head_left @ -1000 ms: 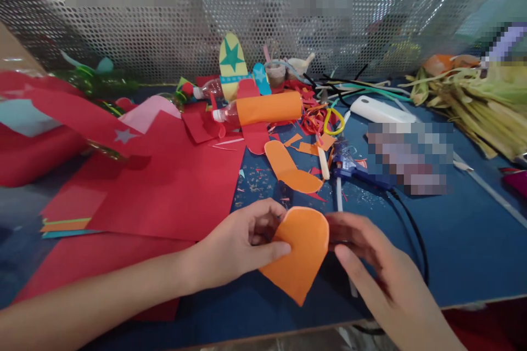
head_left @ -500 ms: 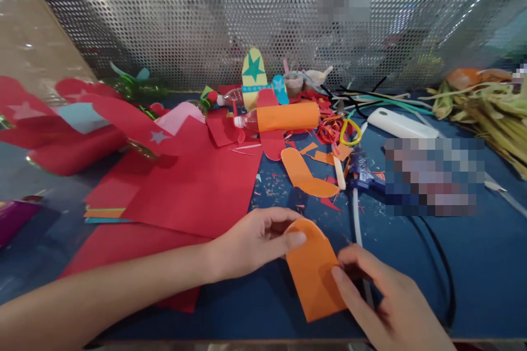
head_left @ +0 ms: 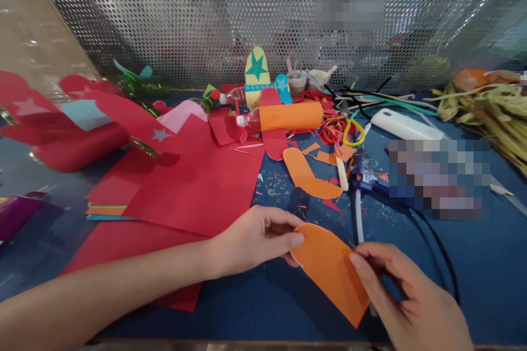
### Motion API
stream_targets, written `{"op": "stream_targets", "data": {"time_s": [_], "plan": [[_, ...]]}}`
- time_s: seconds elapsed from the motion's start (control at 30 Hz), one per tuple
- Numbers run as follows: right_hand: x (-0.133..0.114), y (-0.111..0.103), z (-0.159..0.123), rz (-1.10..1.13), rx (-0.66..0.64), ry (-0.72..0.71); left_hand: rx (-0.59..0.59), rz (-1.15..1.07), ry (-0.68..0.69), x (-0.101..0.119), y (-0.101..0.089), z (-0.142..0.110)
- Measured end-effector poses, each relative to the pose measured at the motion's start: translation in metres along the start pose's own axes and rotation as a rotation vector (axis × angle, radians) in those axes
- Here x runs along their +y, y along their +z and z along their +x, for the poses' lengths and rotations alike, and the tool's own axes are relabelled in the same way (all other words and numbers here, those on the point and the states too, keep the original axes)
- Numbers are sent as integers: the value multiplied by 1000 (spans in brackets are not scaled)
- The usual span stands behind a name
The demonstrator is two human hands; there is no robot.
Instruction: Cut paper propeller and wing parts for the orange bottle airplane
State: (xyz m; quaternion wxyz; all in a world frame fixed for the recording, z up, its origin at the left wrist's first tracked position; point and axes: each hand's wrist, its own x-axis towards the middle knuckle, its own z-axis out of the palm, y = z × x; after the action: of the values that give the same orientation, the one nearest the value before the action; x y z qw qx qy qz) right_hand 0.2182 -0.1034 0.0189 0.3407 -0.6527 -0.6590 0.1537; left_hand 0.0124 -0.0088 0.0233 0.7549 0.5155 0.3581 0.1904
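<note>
An orange paper piece (head_left: 333,274), rounded at one end and straight-cut at the other, is held between both hands above the blue table. My left hand (head_left: 263,241) pinches its rounded end between thumb and fingers. At its right edge, my right hand (head_left: 407,290) grips the paper with thumb and forefinger. Beyond them lies a bent orange paper cutout (head_left: 308,175) with rounded ends. Farther back, a plastic bottle wrapped in orange paper (head_left: 290,117) rests on its side with a red paper wing (head_left: 274,142) across it.
Red paper sheets (head_left: 197,181) lie stacked at left, near red paper-covered crafts (head_left: 82,145). A blue glue gun (head_left: 368,178) with a glue stick, yellow-handled scissors (head_left: 354,132) and paper scraps lie right of centre. A perforated metal panel (head_left: 197,16) stands behind.
The orange paper piece has turned, its straight end swinging to the right. My right hand has shifted slightly right with it, while my left hand keeps its pinch.
</note>
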Motion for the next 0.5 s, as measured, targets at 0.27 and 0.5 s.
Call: {"op": "stream_targets", "data": {"time_s": [0.27, 0.5], "plan": [[5, -5, -2, 205, -200, 18, 38, 165, 128, 0, 0, -2], [8, -7, -3, 274, -214, 84, -52, 300, 168, 4, -1, -6]]}}
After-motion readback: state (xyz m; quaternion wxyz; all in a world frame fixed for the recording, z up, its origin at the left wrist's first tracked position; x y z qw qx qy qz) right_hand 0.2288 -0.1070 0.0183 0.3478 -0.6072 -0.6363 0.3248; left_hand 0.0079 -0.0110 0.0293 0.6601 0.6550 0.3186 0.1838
